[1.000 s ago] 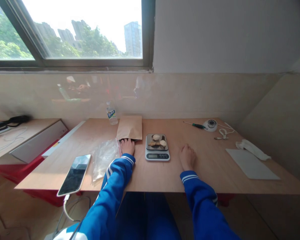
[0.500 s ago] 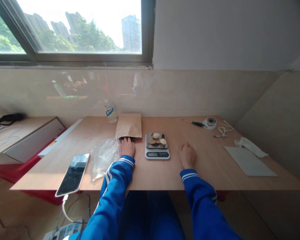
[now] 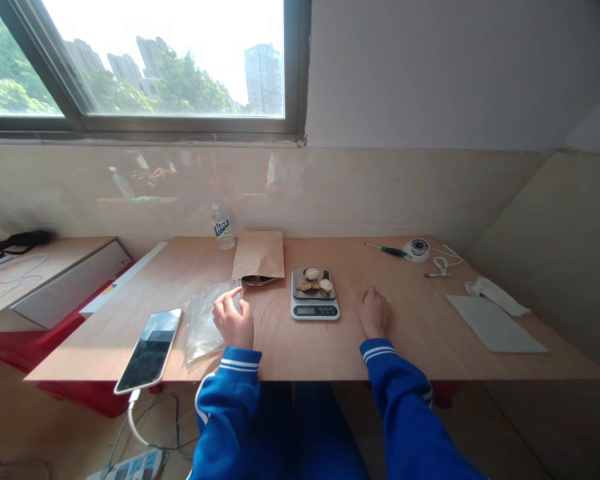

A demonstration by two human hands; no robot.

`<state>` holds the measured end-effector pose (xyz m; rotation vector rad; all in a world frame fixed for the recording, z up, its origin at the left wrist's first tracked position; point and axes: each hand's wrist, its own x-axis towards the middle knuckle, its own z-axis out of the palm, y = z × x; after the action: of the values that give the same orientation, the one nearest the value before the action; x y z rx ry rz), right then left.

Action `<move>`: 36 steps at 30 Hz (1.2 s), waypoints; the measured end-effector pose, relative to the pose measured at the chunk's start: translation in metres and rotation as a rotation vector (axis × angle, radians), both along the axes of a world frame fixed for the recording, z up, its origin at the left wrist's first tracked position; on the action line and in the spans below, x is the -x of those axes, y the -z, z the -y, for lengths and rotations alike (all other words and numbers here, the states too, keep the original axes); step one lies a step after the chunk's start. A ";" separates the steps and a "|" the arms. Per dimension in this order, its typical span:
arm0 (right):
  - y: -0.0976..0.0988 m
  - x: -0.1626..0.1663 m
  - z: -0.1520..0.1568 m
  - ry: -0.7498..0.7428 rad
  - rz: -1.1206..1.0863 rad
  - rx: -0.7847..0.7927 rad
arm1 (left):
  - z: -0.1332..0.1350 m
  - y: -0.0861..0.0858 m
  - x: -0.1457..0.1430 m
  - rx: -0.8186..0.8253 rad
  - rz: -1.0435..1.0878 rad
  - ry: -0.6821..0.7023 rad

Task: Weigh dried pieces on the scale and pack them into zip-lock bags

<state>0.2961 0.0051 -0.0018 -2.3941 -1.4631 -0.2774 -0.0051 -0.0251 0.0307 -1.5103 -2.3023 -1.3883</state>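
My left hand (image 3: pixel 234 316) rests on the right edge of a clear plastic zip bag (image 3: pixel 208 317), thumb and fingers pinched at the bag's red-striped top. A brown paper bag (image 3: pixel 259 255) lies just beyond, its dark mouth facing me. To its right a small kitchen scale (image 3: pixel 314 302) carries several pale and brown pieces (image 3: pixel 315 281) on its platform. My right hand (image 3: pixel 375 312) lies palm down on the wooden table (image 3: pixel 325 343), right of the scale, fingers together and holding nothing.
A phone (image 3: pixel 150 349) on a cable lies at the table's left front. A water bottle (image 3: pixel 223 227) stands by the wall. A green screwdriver (image 3: pixel 387 251), round white device (image 3: pixel 416 249), white cable (image 3: pixel 443 265), white cloth (image 3: pixel 496 295) and grey sheet (image 3: pixel 494 323) occupy the right.
My left hand has pulled back from the paper bag's mouth toward me and leftward, onto the plastic bag's top edge. My right hand has stayed in place.
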 end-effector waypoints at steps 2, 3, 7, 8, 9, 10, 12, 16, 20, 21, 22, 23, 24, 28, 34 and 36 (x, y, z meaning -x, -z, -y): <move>0.000 0.000 0.000 0.000 0.005 -0.006 | 0.000 0.003 0.011 0.229 0.021 -0.031; 0.001 0.000 0.000 0.000 0.007 -0.007 | -0.002 0.007 0.016 0.331 0.019 -0.001; 0.001 -0.001 -0.001 -0.001 0.004 0.003 | -0.006 0.024 0.032 0.395 0.029 0.146; 0.001 -0.001 0.000 -0.001 0.002 0.005 | -0.006 0.026 0.033 0.366 0.054 0.165; 0.002 -0.001 0.000 0.000 0.002 0.004 | -0.006 0.028 0.034 0.334 0.088 0.189; 0.002 0.000 0.000 0.000 0.001 0.001 | -0.005 0.028 0.033 0.293 0.126 0.217; 0.004 0.000 -0.001 -0.001 0.002 -0.010 | -0.003 0.028 0.030 0.173 0.200 0.254; 0.005 -0.005 -0.008 -0.015 -0.070 -0.073 | 0.006 0.022 0.019 -0.042 0.370 0.261; 0.004 -0.006 0.001 -0.231 -0.528 -0.335 | 0.024 0.008 0.007 -0.101 0.581 0.303; 0.004 0.000 0.012 -0.241 -0.660 -0.446 | 0.031 0.005 0.003 -0.103 0.626 0.328; 0.005 0.010 0.026 -0.223 -0.784 -0.551 | 0.037 0.002 -0.002 -0.102 0.662 0.365; 0.005 0.024 0.043 -0.156 -0.859 -0.660 | 0.044 0.000 -0.008 -0.107 0.691 0.408; 0.004 0.041 0.061 -0.138 -0.933 -0.690 | 0.051 0.000 -0.015 -0.101 0.714 0.459; -0.016 0.127 0.120 -0.441 -1.193 -0.453 | 0.069 0.002 -0.040 -0.076 0.795 0.609; -0.052 0.182 0.113 -0.557 -1.386 -0.362 | 0.071 -0.001 -0.046 -0.050 0.817 0.663; -0.049 0.177 0.108 -0.544 -1.428 -0.366 | 0.070 -0.002 -0.040 -0.096 0.776 0.624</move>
<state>0.1192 -0.1031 0.0473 -1.1646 -1.0372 0.9835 0.0349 -0.0954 0.0325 -2.0201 -2.0815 -2.5882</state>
